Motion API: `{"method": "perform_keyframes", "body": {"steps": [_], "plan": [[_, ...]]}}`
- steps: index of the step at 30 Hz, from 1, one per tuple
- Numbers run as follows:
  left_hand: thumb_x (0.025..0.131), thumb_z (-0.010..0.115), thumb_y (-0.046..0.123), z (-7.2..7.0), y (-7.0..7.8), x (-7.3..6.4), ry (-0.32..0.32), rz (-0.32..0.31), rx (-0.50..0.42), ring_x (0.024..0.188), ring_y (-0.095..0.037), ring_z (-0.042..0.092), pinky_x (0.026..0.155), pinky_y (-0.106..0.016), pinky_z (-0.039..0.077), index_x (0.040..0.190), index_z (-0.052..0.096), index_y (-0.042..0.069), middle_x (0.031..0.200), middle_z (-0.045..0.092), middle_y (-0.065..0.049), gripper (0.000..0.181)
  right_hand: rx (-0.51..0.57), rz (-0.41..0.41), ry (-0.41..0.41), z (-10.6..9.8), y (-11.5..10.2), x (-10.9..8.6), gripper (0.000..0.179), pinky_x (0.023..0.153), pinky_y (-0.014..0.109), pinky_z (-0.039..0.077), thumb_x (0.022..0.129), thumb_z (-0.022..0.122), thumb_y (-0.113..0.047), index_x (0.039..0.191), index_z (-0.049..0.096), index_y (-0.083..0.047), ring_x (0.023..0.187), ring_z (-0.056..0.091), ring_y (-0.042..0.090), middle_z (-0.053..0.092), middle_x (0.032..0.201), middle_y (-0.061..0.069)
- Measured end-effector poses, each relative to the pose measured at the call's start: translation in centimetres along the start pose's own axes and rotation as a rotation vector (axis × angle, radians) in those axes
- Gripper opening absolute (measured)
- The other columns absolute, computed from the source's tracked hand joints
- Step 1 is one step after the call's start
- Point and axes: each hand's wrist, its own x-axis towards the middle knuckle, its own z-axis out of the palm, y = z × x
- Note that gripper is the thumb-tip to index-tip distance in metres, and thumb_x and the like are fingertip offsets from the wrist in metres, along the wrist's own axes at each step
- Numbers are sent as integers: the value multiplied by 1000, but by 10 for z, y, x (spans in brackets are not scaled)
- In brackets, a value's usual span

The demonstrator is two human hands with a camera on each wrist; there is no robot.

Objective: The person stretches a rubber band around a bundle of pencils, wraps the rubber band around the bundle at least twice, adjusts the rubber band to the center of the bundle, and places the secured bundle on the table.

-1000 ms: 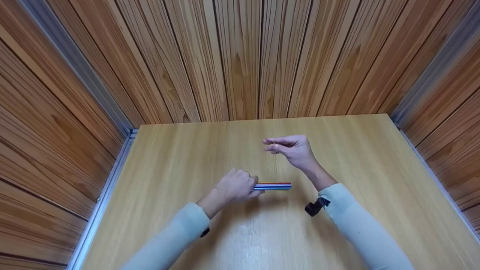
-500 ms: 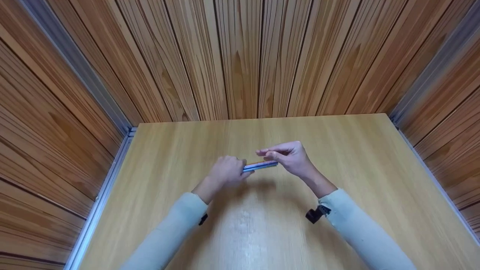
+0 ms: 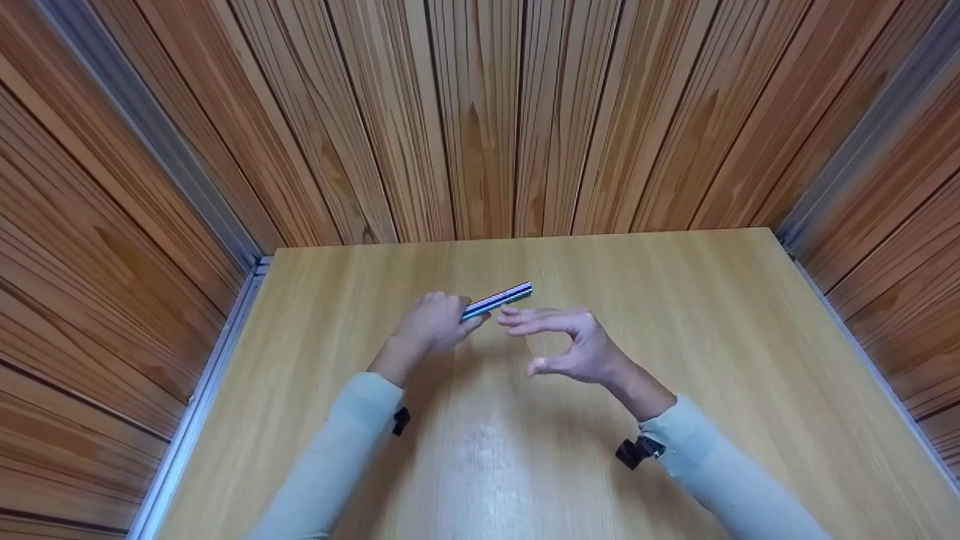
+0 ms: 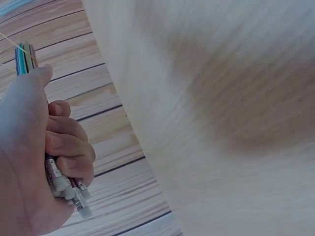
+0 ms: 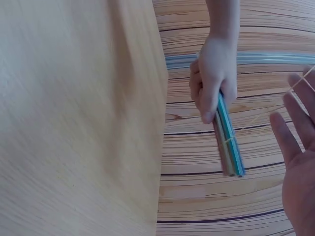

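Note:
My left hand [image 3: 431, 324] grips a bundle of several pencils [image 3: 499, 300], which slants up to the right above the table. In the left wrist view, their eraser ends [image 4: 66, 189] stick out below the curled fingers. A thin yellowish rubber band [image 5: 255, 119] crosses the pencils near their far ends in the right wrist view and stretches across to my right hand [image 5: 301, 162]. Spread fingers carry the band there. The head view has the right hand [image 3: 574, 349] just right of the bundle, thumb well apart from the fingers. How far the band encircles the pencils is partly hidden.
Both hands are over a light wooden table [image 3: 675, 315]. Wood-plank walls [image 3: 480, 120] rise behind it and at the sides, with metal rails [image 3: 202, 390] along the side edges. Black wrist cameras [image 3: 637, 452] are worn below the sleeves.
The left hand has moved up and leftward, tilting the pencils' free ends upward. My right hand has come left and down toward them, and its thumb and fingers have spread apart.

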Motion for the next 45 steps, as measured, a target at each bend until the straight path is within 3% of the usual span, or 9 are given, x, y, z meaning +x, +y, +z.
{"method": "perform_keyframes", "body": {"steps": [7, 12, 19, 25, 29, 33, 35, 40, 45], "plan": [[114, 58, 57, -2, 0, -1, 50, -28, -192, 59, -16, 50, 56, -27, 41, 108, 75, 10, 72, 53, 1, 50, -224, -122, 32, 11, 6, -4, 106, 140, 34, 30, 96, 83, -58, 164, 45, 13, 175, 32, 23, 39, 181, 21], [115, 58, 54, -4, 0, -3, 123, -36, -244, 56, -14, 46, 52, -27, 36, 100, 72, 10, 69, 50, 3, 49, -283, -115, 119, 15, 8, -8, 120, 143, 37, 25, 95, 81, -64, 167, 32, 18, 178, 23, 26, 32, 184, 21], [115, 59, 52, -8, 8, -8, 173, -84, -327, 57, -14, 47, 53, -26, 36, 107, 71, 9, 72, 51, 2, 45, -215, 26, 254, 21, 7, -13, 130, 138, 32, 35, 89, 79, -77, 168, 31, 16, 177, 23, 14, 31, 187, 10], [114, 63, 48, -7, 20, -14, 317, -104, -363, 61, -16, 53, 54, -25, 40, 117, 71, 5, 79, 58, -4, 44, -51, 115, 332, 26, 7, -15, 142, 136, 29, 35, 88, 77, -81, 173, 12, 12, 177, 18, 4, 11, 186, 33], [112, 68, 42, -2, 26, -18, 450, -69, -315, 63, -19, 61, 54, -22, 44, 123, 73, 1, 88, 72, -12, 42, 49, 157, 376, 25, 11, -15, 145, 136, 36, 37, 87, 78, -81, 174, 7, 12, 174, 19, -3, 2, 182, 43], [108, 75, 35, 4, 28, -21, 589, 10, -208, 63, -23, 68, 54, -24, 51, 121, 73, 0, 94, 81, -17, 37, 129, 202, 372, 22, 17, -18, 145, 135, 47, 38, 88, 78, -80, 174, 6, 12, 171, 23, -7, 0, 182, 42], [106, 78, 32, 6, 27, -23, 651, 61, -139, 62, -25, 69, 55, -27, 54, 117, 73, 0, 93, 83, -18, 35, 163, 217, 367, 20, 20, -21, 142, 135, 45, 40, 89, 78, -79, 174, 8, 11, 170, 26, -7, 2, 183, 39], [100, 83, 32, 8, 23, -26, 757, 168, 28, 56, -24, 66, 53, -30, 53, 106, 73, 2, 79, 79, -13, 32, 222, 240, 357, 12, 22, -24, 134, 129, 33, 45, 91, 81, -74, 175, 17, 8, 168, 33, -3, 19, 188, 24], [97, 85, 36, 7, 25, -31, 805, 298, 257, 50, -16, 51, 48, -27, 46, 94, 69, 8, 63, 65, -3, 33, 211, 264, 349, 6, 23, -26, 130, 126, 34, 48, 89, 85, -70, 174, 24, 8, 167, 37, 0, 27, 185, 27]]}}
